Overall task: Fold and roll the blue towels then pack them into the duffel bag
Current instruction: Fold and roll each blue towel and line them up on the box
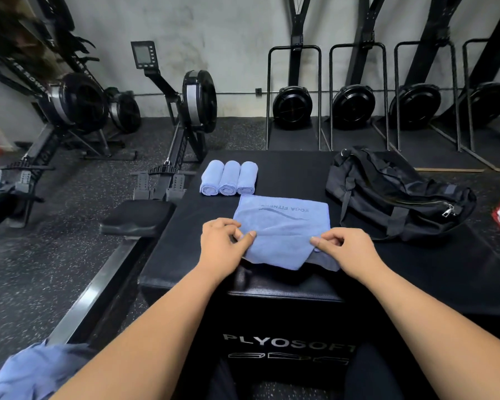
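A gym's training floor: black rowing machines (198,101) with round flywheel housings stand on speckled black rubber flooring (55,255) beside a scuffed grey concrete wall (214,30). One rower has a small monitor (143,54) raised on an arm. To the right, four more fan-wheel machines (353,106) stand in a row against the same wall, each behind a black tube frame. In the foreground sits a black padded plyo box (286,168), lettered "PLYOSOFT" on its near face. A blue towel (283,226) spread on top carries the print "YOGA FITNESS".
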